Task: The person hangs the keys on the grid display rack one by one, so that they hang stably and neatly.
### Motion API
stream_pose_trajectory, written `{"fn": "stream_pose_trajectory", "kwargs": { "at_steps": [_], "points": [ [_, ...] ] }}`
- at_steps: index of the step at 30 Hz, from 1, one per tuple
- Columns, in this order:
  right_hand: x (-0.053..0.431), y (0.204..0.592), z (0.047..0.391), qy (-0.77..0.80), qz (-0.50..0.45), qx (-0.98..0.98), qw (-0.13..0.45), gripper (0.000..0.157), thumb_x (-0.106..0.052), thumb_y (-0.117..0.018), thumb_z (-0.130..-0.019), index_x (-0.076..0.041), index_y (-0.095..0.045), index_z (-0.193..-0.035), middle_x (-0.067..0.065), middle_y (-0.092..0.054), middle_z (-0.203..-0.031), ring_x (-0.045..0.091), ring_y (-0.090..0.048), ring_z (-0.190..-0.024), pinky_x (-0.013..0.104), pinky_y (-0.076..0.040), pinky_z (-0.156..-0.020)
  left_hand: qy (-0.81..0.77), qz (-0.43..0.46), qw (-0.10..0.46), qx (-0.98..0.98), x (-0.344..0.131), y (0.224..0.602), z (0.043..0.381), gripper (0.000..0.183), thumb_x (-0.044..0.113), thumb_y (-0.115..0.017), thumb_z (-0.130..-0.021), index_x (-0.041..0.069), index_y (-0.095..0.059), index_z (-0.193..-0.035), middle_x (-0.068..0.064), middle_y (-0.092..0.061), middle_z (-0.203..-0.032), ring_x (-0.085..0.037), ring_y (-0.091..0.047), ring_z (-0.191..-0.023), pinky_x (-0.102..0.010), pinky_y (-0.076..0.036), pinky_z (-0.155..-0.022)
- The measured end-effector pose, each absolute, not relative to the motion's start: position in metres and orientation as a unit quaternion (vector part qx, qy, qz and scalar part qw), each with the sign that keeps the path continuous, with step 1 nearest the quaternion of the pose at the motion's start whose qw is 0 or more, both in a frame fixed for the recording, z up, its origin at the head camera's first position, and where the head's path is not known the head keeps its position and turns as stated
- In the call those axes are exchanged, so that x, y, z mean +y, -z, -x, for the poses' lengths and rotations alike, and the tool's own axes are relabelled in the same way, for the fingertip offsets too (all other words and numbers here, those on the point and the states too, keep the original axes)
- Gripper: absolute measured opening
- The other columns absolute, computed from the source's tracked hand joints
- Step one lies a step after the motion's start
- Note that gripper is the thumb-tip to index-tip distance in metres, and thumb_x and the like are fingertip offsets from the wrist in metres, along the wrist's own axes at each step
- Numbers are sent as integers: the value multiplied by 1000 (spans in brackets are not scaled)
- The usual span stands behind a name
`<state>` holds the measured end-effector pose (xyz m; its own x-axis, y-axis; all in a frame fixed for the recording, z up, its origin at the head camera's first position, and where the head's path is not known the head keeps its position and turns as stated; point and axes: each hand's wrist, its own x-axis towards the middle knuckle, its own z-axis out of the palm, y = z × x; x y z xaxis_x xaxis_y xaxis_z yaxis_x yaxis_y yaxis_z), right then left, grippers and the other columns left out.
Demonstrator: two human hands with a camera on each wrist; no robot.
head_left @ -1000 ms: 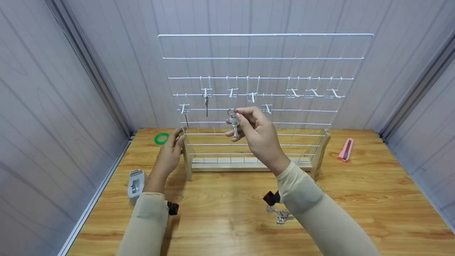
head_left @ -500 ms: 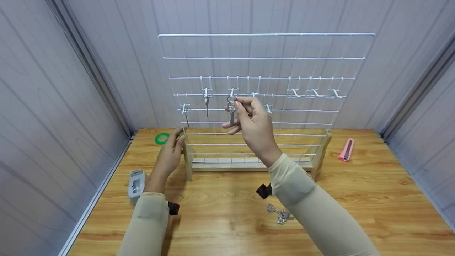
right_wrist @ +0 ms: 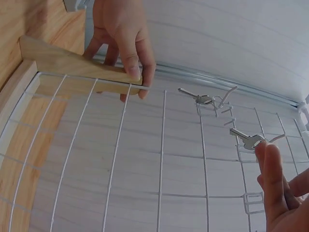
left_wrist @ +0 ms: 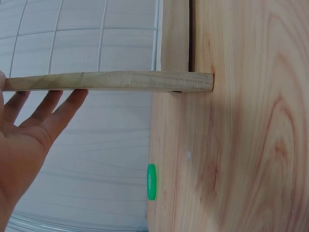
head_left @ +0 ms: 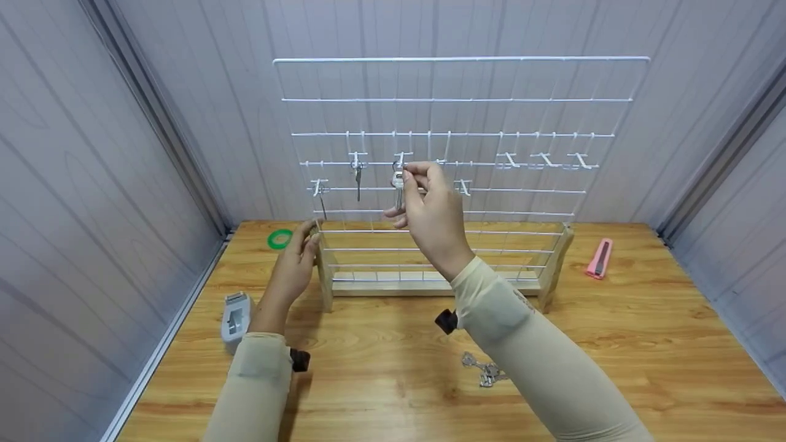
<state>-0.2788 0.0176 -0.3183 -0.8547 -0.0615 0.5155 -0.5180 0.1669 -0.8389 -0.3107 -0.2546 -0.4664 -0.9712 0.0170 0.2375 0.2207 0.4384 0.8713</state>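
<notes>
In the head view my right hand [head_left: 435,215] pinches a silver key [head_left: 398,180] by its ring, right at a white hook [head_left: 402,158] on the wire grid rack [head_left: 460,59]. That key is hidden behind the fingers in the right wrist view. My left hand [head_left: 291,267] holds the rack's wooden side leg [left_wrist: 120,81], thumb on one side and fingers on the other. Two other keys hang on hooks further left: one key [head_left: 358,181] in the upper row, another key [head_left: 322,205] lower down. A small pile of keys [head_left: 488,373] lies on the table near my right forearm.
Several bare hooks, such as the right-hand hook [head_left: 578,161], line the grid. On the wooden table [head_left: 381,393] are a green tape roll [head_left: 279,239], a grey tape dispenser [head_left: 236,322] and a pink box cutter [head_left: 599,259]. Panel walls stand behind and at both sides.
My right hand has risen with the key from below the hook row up to the hook, moving slightly left. The left hand has stayed on the rack's leg.
</notes>
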Motion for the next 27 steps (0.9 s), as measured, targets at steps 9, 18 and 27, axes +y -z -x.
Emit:
{"fn": "stream_pose_trajectory", "kwargs": {
  "at_steps": [9,18,27],
  "points": [
    [15,319,285,-551,-189,-780,228,23,-12,-53,-113,0,-54,-133,16,-78,-122,18,-77,-67,32,-66,-60,528,67,86,-842,-255,466,310,46,39,-40,-117,30,-40,-162,-15,-44,-167,-39,-51,-150,-54,-56,-114],
    [13,320,290,-500,-182,-813,237,24,-13,-53,-113,-4,-52,-136,14,-79,-122,16,-77,-67,24,-61,-57,531,70,85,-840,-255,466,311,47,39,-41,-117,30,-39,-162,-14,-41,-169,-39,-49,-152,-55,-56,-115],
    [15,327,291,-480,-181,-828,226,30,-11,-57,-111,-1,-52,-139,16,-77,-125,18,-80,-85,20,-63,-64,522,68,75,-847,-257,467,311,49,40,-38,-117,31,-34,-165,-15,-40,-171,-39,-49,-152,-55,-55,-115]
  ]
}}
